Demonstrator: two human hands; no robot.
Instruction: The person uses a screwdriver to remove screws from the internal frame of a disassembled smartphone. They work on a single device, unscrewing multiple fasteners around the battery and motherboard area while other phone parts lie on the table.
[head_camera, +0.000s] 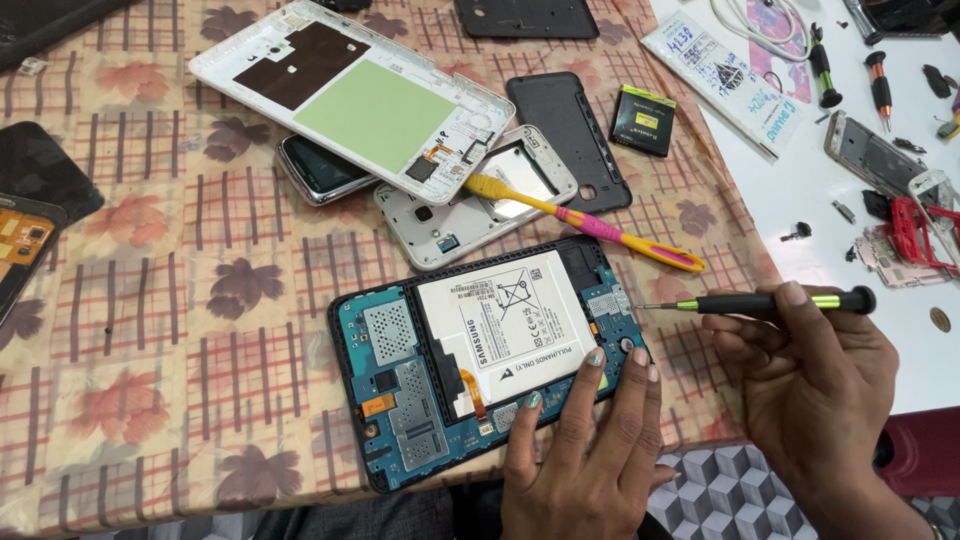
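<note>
Below, left hand (590, 440) steadies opened tablet (480, 360); right hand (810, 380) holds screwdriver (760, 301).

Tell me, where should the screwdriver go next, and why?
Probably a little to the left and down, onto the blue board at the edge of the opened tablet. The screwdriver in the right hand lies level, with its tip just beside that edge and not touching it, and the left hand already presses the tablet flat.
</note>
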